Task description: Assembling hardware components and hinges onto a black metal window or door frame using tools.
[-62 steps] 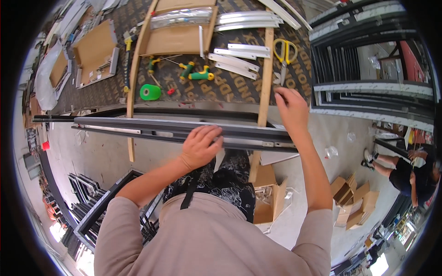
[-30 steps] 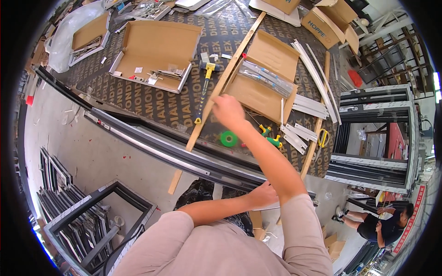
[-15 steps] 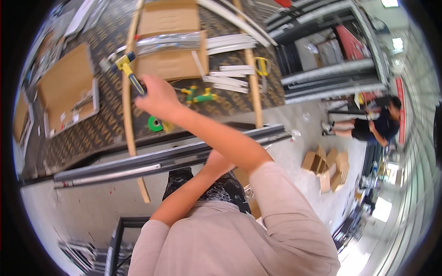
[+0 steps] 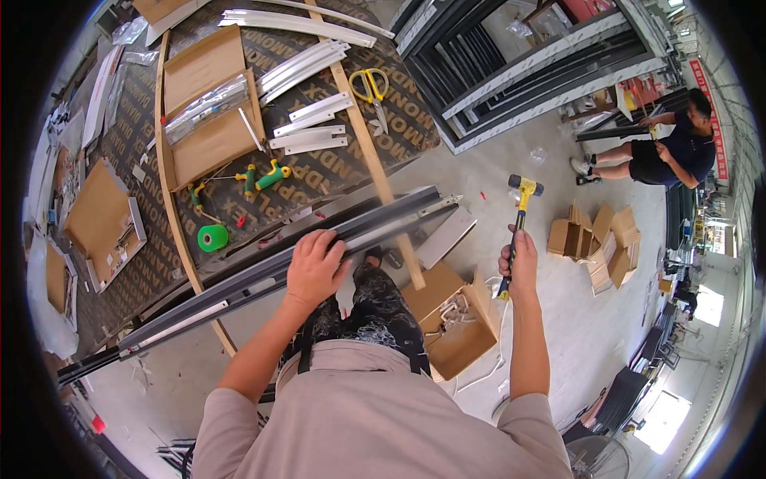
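Note:
My right hand (image 4: 523, 262) is closed around the handle of a two-faced mallet (image 4: 524, 188) and holds it upright, off to the right of the bench, above the floor. Its head is yellow with dark ends. My left hand (image 4: 316, 268) lies over the top of a long dark metal profile (image 4: 263, 270), fingers curled on it and thumb apart. This profile runs slantwise along the bench's near edge, with a light strip on its near side. Just beyond it on the bench are a green tape roll (image 4: 212, 238) and green-yellow screwdrivers (image 4: 263, 177).
Yellow scissors (image 4: 370, 89) and white strips (image 4: 313, 126) lie farther back, near wooden battens (image 4: 367, 152). Dark frames (image 4: 550, 68) stand at the far right. An open carton (image 4: 459, 339) with parts sits on the floor near my legs. Another person (image 4: 678, 148) stands at the right.
My right hand has swung from above the bench to the right, carrying the mallet. My left hand has moved left along the profile and is no longer behind my right arm. The view has shifted.

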{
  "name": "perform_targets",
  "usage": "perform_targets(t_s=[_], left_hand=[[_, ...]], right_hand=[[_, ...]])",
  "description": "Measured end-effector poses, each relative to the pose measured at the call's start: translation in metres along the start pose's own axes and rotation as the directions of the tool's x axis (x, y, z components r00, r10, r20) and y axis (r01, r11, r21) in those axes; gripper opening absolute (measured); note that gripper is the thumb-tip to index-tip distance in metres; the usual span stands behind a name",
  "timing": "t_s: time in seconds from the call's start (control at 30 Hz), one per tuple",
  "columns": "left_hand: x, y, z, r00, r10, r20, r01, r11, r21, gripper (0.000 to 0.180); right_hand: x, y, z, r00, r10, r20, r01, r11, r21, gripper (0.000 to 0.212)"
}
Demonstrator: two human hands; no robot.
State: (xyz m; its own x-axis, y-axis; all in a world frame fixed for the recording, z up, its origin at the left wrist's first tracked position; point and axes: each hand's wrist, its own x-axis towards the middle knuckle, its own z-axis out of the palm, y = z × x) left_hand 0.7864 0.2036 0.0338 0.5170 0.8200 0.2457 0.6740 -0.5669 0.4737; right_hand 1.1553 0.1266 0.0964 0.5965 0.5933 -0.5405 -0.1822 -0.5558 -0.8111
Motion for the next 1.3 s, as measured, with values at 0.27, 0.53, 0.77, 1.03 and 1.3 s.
perform_targets(t_s=[0.27,0.53,0.77,1.03,1.3], left_hand=[[-0.006,-0.001,0.003,0.997,-0.043,0.056,0.040,0.997,0.064,0.032],[-0.002,0.002,0.001,0.999,-0.044,0.033,0.041,0.995,0.089,0.034],[-0.006,0.001,0.001,1.000,-0.010,0.030,0.008,0.998,0.068,0.034],[-0.013,-0.005,0.006,1.000,0.024,-0.020,-0.022,0.996,0.085,0.032],[-0.018,-0.010,0.018,0.990,0.057,-0.130,-0.051,0.998,0.043,0.034]], right_hand=[[0.017,-0.010,-0.012,0.942,0.121,0.312,-0.071,0.983,-0.167,0.038],[0.022,0.000,-0.023,0.922,0.218,0.320,-0.158,0.966,-0.202,0.035],[0.007,-0.007,0.010,0.900,0.174,0.399,-0.055,0.955,-0.293,0.028],[-0.007,-0.022,0.051,0.947,-0.072,0.314,0.128,0.978,-0.163,0.040],[-0.024,0.008,0.138,0.881,-0.234,0.410,0.322,0.933,-0.159,0.029]])
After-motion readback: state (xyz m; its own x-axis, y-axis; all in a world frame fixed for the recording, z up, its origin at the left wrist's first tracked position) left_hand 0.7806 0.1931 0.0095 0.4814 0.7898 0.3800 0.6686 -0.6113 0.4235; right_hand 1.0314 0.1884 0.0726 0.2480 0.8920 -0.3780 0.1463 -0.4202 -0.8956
